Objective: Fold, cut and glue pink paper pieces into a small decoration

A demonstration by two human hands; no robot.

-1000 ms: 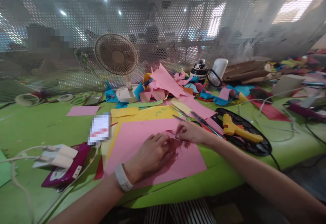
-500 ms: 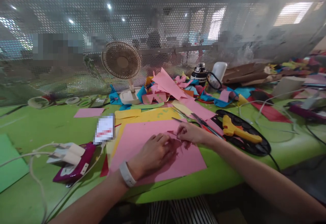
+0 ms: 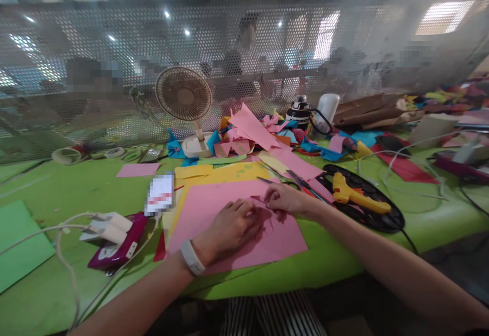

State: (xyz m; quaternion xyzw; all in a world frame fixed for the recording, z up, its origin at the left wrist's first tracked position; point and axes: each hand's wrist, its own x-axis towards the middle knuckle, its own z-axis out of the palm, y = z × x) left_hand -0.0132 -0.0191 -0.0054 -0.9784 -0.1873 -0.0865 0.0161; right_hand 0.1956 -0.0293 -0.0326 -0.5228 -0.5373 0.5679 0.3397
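A large pink paper sheet (image 3: pixel 237 224) lies on the green table (image 3: pixel 76 188) in front of me. My left hand (image 3: pixel 231 228), with a white wristband, rests on the sheet with its fingers curled onto a small dark pink paper piece (image 3: pixel 263 212). My right hand (image 3: pixel 282 198) pinches the far end of that same piece between fingertips. Both hands meet over the sheet's middle. The piece is mostly hidden by my fingers.
Scissors (image 3: pixel 305 184) lie just right of my right hand. A yellow glue gun (image 3: pixel 357 197) rests on a black tray (image 3: pixel 389 218). A small fan (image 3: pixel 185 99), paper scraps (image 3: pixel 260 132), a bottle (image 3: pixel 298 111), a purple device with white plugs (image 3: pixel 114 239) and cables surround the sheet.
My hands stay on the small piece, hardly moving. The view has shifted a little, so everything sits slightly further right and lower than before.
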